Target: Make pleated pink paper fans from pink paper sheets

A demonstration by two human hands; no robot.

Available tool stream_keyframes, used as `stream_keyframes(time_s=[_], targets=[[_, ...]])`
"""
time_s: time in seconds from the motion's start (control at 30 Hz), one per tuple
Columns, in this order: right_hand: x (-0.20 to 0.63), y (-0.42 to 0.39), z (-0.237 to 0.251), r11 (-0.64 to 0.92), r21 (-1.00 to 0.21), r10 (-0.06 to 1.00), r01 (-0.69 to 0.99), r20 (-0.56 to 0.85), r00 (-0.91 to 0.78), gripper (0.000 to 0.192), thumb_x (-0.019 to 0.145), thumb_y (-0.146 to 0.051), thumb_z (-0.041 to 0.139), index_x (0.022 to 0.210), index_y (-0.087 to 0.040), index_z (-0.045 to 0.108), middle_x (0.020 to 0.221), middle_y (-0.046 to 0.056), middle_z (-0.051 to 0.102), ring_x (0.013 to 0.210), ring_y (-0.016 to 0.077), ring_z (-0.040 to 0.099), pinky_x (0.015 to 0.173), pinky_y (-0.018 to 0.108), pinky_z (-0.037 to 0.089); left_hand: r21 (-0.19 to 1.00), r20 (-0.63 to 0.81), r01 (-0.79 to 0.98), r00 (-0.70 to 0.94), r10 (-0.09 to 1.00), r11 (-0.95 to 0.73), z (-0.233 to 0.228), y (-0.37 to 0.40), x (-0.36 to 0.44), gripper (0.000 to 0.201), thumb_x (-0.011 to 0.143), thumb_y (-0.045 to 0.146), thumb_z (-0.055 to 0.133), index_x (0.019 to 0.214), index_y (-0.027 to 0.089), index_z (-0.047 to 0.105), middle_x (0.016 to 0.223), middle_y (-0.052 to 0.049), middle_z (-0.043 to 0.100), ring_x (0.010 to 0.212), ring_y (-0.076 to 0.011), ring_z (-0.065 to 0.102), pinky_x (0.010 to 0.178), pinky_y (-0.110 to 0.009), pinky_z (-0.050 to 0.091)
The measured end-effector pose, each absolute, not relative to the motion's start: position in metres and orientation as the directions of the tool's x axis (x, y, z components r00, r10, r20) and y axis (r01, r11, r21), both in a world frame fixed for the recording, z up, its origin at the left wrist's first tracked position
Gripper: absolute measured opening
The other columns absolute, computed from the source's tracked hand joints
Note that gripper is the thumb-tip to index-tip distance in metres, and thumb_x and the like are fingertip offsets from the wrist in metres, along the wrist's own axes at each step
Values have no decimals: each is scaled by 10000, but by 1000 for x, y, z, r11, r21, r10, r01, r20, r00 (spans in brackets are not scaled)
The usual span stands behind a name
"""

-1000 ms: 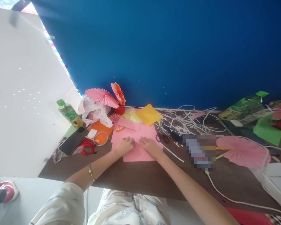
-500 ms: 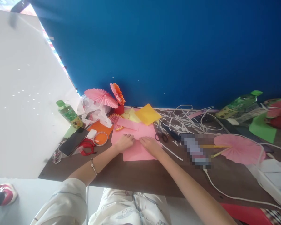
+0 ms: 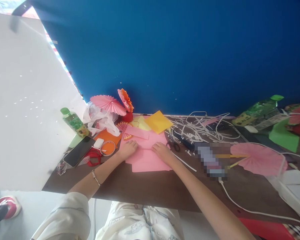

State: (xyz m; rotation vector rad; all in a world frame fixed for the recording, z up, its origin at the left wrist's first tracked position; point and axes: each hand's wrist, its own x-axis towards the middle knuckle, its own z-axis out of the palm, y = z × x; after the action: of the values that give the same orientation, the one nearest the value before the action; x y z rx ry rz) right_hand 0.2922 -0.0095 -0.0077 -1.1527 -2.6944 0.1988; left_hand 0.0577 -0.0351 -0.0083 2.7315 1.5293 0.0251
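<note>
A sheet of pink paper (image 3: 148,161) lies on the dark desk in front of me, with a straight crease or folded edge running across it between my hands. On the left part of this edge rests my left hand (image 3: 129,150), fingers laid out on the paper. My right hand (image 3: 162,152) touches the right part the same way, its fingers slightly bent. A gap of bare pink paper separates the two hands. Behind them lie a narrow pink strip (image 3: 138,132) and a yellow sheet (image 3: 158,122). Dark-handled scissors (image 3: 174,146) are just right of my right hand.
Pleated pink paper fans (image 3: 107,104) stand back left, beside a green bottle (image 3: 74,122), a phone (image 3: 79,151) and orange paper (image 3: 107,137). White paper strips (image 3: 200,130) pile at back right. A pixelated phone (image 3: 210,160) and another pink fan (image 3: 257,159) lie right.
My hands have moved apart along the pink paper: the left hand slid left and the right hand slightly right. The paper stays almost in place.
</note>
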Motion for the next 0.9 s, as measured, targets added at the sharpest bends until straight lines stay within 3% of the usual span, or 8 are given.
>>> stream_keyframes(time_s=[0.27, 0.43, 0.63, 0.9], targets=[[297, 2, 7, 532, -408, 820, 742, 29, -572, 253, 862, -297, 461, 663, -171, 549, 718, 13, 573, 689, 131, 529, 610, 228, 363, 299, 54, 863, 410, 911, -406, -5, -25, 41, 285, 890, 333, 411, 882, 140, 620, 910, -80, 587, 836, -171, 559, 700, -262, 418], [292, 4, 5, 458, -426, 861, 780, -5, -508, 272, 864, -313, 443, 648, -171, 529, 724, 16, 535, 681, 133, 507, 602, 237, 341, 421, 35, 825, 400, 916, -377, -3, -16, 38, 322, 856, 378, 465, 688, 142, 606, 671, -20, 545, 681, -134, 517, 627, -234, 379], [288, 7, -2, 393, -398, 898, 829, -28, -439, 312, 857, -369, 452, 635, -169, 541, 837, 31, 485, 687, 128, 497, 572, 241, 319, 486, -58, 824, 364, 930, -292, 2, -5, 39, 395, 822, 397, 495, 526, 136, 517, 502, 31, 401, 491, -89, 392, 488, -220, 270], [288, 5, -10, 449, -352, 878, 821, 3, -479, 275, 876, -334, 436, 718, -183, 603, 844, 28, 447, 696, 135, 502, 649, 272, 375, 493, -125, 835, 346, 930, -244, 9, -3, 44, 293, 804, 332, 527, 606, 128, 598, 559, 6, 503, 549, -104, 461, 535, -216, 327]])
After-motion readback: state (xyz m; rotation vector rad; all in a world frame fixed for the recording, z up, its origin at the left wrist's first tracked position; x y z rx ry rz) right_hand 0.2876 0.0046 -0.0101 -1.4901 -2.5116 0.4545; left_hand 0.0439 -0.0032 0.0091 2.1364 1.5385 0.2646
